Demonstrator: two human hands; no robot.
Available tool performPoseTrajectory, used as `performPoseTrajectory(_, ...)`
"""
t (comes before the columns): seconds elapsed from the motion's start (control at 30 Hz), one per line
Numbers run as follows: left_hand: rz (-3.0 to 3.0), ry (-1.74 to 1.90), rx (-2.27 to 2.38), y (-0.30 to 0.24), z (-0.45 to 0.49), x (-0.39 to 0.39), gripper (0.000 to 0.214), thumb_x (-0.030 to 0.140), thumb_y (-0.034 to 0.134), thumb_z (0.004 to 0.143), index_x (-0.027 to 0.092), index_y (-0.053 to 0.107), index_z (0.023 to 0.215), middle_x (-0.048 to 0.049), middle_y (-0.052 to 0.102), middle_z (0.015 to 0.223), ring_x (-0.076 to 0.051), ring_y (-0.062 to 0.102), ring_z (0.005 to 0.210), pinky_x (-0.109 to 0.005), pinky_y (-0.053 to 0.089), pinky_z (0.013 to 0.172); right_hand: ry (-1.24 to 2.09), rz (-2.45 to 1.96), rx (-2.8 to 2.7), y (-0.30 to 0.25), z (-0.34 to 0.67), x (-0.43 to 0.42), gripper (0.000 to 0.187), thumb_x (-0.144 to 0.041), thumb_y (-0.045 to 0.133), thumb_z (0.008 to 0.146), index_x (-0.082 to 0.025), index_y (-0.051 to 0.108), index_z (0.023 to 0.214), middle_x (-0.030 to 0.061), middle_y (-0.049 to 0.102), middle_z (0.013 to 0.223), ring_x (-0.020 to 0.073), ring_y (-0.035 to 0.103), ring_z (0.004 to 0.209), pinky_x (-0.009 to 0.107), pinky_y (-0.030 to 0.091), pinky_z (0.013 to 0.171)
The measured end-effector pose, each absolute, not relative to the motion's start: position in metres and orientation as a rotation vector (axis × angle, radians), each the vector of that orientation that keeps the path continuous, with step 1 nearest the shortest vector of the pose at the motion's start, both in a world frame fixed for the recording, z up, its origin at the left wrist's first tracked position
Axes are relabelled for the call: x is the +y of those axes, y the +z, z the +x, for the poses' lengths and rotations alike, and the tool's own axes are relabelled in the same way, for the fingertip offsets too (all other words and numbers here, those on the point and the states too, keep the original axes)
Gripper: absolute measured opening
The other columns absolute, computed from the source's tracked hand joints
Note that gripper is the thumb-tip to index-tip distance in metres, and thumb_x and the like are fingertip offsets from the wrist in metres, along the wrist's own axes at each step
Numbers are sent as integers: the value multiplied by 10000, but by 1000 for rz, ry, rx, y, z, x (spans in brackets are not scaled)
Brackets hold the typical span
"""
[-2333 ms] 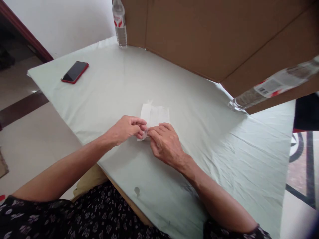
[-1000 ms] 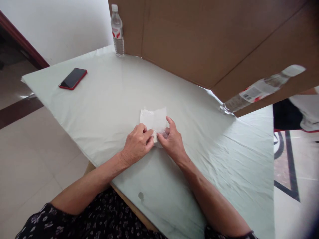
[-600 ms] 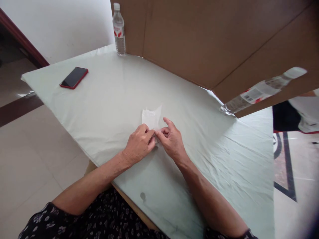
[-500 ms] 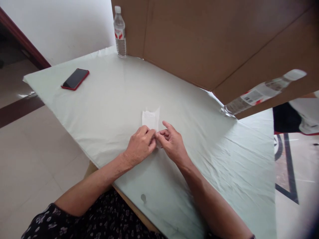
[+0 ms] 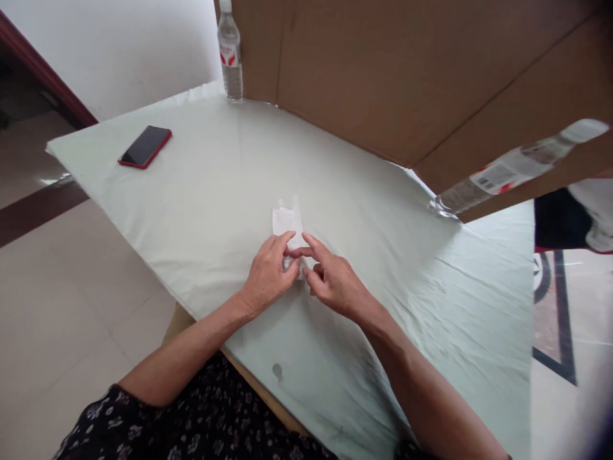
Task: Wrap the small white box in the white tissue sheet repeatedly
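A small white packet with crinkled clear plastic edges (image 5: pixel 286 220) lies on the pale green cloth. My left hand (image 5: pixel 269 271) is curled over the packet's near end, its thumb and fingers around the crumpled plastic there. Facing it from the right, my right hand (image 5: pixel 332 275) has its index finger raised, another finger stretched across to the left fingertips and the thumb lower, near the plastic's edge. These fingers stand apart. Both hands partly hide the near part of the packet, so what is inside cannot be made out.
A red-cased phone (image 5: pixel 145 147) lies at the far left of the cloth-covered table (image 5: pixel 205 172). One water bottle (image 5: pixel 230 61) stands at the back; another bottle (image 5: pixel 507 171) is at the right. Both are by a tall brown cardboard panel (image 5: pixel 349 76).
My fingers have spread from a close pinch at the packet's near end, and crumpled plastic now shows between them. The camera view has shifted slightly.
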State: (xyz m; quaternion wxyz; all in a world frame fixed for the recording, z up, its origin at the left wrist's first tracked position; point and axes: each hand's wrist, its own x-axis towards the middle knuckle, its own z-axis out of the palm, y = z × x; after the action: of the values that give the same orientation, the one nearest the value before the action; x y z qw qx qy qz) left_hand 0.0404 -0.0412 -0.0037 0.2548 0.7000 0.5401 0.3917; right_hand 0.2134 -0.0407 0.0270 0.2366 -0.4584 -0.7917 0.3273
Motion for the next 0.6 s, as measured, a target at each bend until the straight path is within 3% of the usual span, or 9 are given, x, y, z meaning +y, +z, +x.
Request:
performPoseTrajectory(0.1,1947,1058,1465,-6,40,-40,456,151,589,841,179,569,1295,-34,595,926,-164,555,791,-317,502,775,1046,-1248,-1952,25,222,-40,654,-164,482,887,-256,373,1525,91,729,1274,96,630,528,305,574,595)
performPoseTrajectory(0.3,1954,1054,1451,-5,39,-41,441,148,597,849,169,588,1289,-29,585,908,-163,565,795,-304,507,770,718,-1307,-1968,14,225,-35,561,-268,611,880,-223,492,1426,82,758,1166,171,680,796,305,541,627)
performPoseTrajectory(0.4,2009,1065,1469,-5,40,-43,333,130,582,856,175,637,1182,-44,592,920,-174,583,810,-310,518,775,613,-1254,-2130,12,221,-30,567,-271,604,899,-216,473,1448,73,768,1136,196,689,884,344,553,724)
performPoseTrajectory(0.53,2112,1063,1516,-7,44,-46,194,141,569,885,189,668,1044,-59,582,924,-189,597,839,-312,532,777,605,-1229,-2114,13,224,-19,523,-236,560,917,-226,481,1433,67,767,1153,200,691,897,329,541,688)
performPoseTrajectory(0.6,2186,1080,1557,-8,46,-46,164,148,571,890,177,674,1014,-71,577,916,-206,596,861,-332,539,790,560,-1221,-2107,12,226,-13,508,-185,500,932,-225,474,1437,71,761,1187,212,689,967,357,547,756)
